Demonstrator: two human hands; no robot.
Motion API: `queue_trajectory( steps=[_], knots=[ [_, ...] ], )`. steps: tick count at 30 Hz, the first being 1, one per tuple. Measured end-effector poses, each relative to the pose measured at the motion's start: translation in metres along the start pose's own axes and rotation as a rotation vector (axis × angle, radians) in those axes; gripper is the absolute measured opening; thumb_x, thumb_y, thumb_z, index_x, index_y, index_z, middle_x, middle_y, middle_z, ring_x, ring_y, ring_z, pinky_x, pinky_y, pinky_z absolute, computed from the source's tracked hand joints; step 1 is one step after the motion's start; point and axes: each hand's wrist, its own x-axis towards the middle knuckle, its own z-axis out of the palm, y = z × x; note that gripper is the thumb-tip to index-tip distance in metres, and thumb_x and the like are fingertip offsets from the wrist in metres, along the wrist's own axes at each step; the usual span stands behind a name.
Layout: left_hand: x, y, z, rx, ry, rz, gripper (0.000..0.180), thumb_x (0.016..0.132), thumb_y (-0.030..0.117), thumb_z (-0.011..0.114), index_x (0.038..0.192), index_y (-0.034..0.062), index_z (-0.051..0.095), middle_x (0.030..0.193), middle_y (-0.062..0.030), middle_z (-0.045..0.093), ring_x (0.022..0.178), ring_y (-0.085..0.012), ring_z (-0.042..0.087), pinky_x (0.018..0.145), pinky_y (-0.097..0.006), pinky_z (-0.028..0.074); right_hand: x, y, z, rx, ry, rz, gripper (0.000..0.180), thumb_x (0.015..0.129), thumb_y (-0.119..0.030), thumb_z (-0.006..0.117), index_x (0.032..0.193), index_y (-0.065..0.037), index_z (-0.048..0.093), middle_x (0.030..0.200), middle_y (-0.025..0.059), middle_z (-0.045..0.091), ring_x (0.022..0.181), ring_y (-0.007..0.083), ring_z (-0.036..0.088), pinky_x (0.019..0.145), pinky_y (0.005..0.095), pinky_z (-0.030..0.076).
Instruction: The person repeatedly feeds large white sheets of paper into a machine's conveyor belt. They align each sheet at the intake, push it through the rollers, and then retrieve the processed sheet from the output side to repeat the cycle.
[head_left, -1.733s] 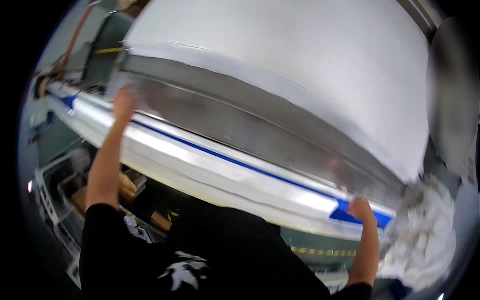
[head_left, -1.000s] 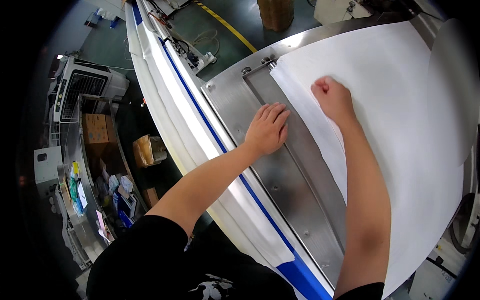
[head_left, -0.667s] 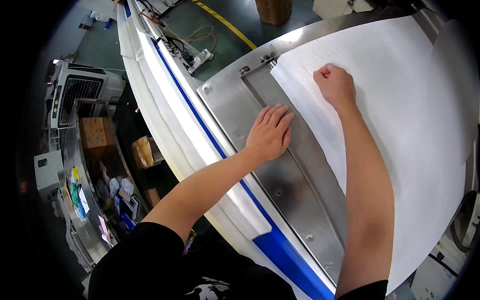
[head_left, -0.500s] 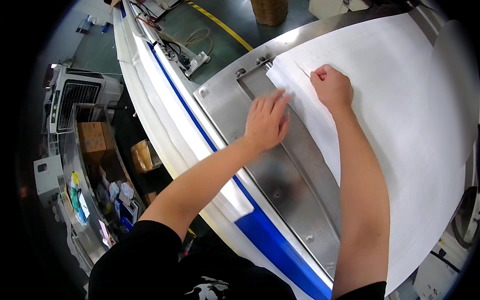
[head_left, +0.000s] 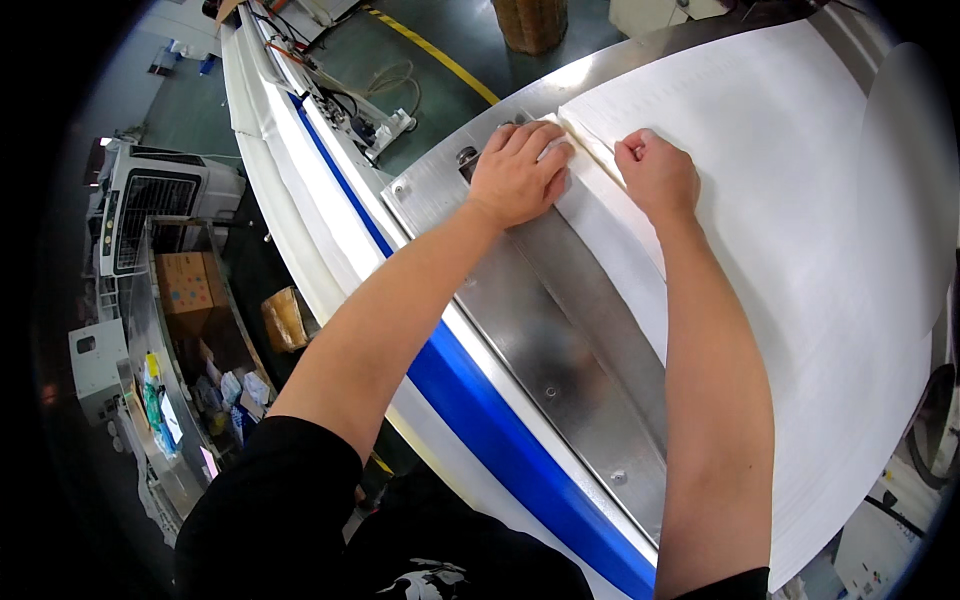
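A large stack of white sheets [head_left: 800, 200] covers the right side of the metal table. My right hand [head_left: 657, 175] is closed in a fist at the stack's left edge, pinching the upper sheets, and a narrow gap shows between these and the layers below. To its left, my left hand [head_left: 520, 172] lies palm down with fingers extended across the far end of the metal plate [head_left: 550, 350], its fingertips at the sheets' far left corner. What lies under the left palm is hidden.
Along the plate's left side runs a long white and blue edge [head_left: 490, 440]. A white air cooler [head_left: 160, 205], a cart [head_left: 145, 330] holding boxes and bags, and an open carton [head_left: 288, 318] stand at the left. Beyond the table is a brown cylinder [head_left: 530, 25].
My left hand has moved away from me and down onto the plate's far end. My right hand stays at the sheets' edge, where the gap between layers now looks wider.
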Motion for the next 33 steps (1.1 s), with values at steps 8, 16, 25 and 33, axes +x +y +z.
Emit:
queue_trajectory(
  steps=[8, 16, 25, 33],
  knots=[
    [0.006, -0.035, -0.025, -0.024, -0.294, 0.357, 0.032, 0.073, 0.02, 0.065, 0.101, 0.0092, 0.054, 0.114, -0.0104, 0.056, 0.112, -0.0284, 0.051, 0.101, -0.042, 0.035, -0.134, 0.012, -0.021, 0.035, 0.071, -0.03, 0.031, 0.089, -0.033, 0.048, 0.092, -0.006, 0.064, 0.084, 0.0161, 0.063, 0.075, 0.0349, 0.062, 0.068, 0.0461, 0.049],
    [0.059, 0.034, -0.054, 0.48, -0.959, 0.191, 0.052, 0.076, 0.015, 0.063, 0.126, 0.0135, 0.047, 0.12, -0.0109, 0.055, 0.114, -0.0266, 0.052, 0.102, -0.041, 0.034, -0.387, 0.216, -0.125, -0.433, 0.094, 0.571, 0.045, 0.094, -0.041, 0.038, 0.092, -0.007, 0.068, 0.089, 0.0166, 0.066, 0.087, 0.033, 0.062, 0.09, 0.0454, 0.039],
    [0.056, 0.004, 0.024, 0.541, -0.719, 0.348, 0.032, 0.081, 0.0, 0.052, 0.106, 0.013, 0.065, 0.097, -0.0154, 0.065, 0.091, -0.0318, 0.063, 0.08, -0.041, 0.051, -0.628, 0.423, -0.267, -0.656, -0.012, 1.024, 0.061, 0.097, -0.046, 0.021, 0.094, -0.01, 0.07, 0.09, 0.0156, 0.067, 0.097, 0.0299, 0.06, 0.106, 0.0457, 0.024],
    [0.052, -0.069, 0.068, 0.644, -0.702, 0.163, 0.025, 0.085, 0.001, 0.045, 0.103, 0.0061, 0.063, 0.102, -0.0178, 0.063, 0.094, -0.035, 0.06, 0.081, -0.042, 0.05, -0.712, 0.504, -0.344, -0.63, -0.326, 1.348, 0.055, 0.095, -0.044, 0.021, 0.118, -0.011, 0.059, 0.117, 0.0134, 0.06, 0.114, 0.0294, 0.053, 0.109, 0.0437, 0.024]
  ],
)
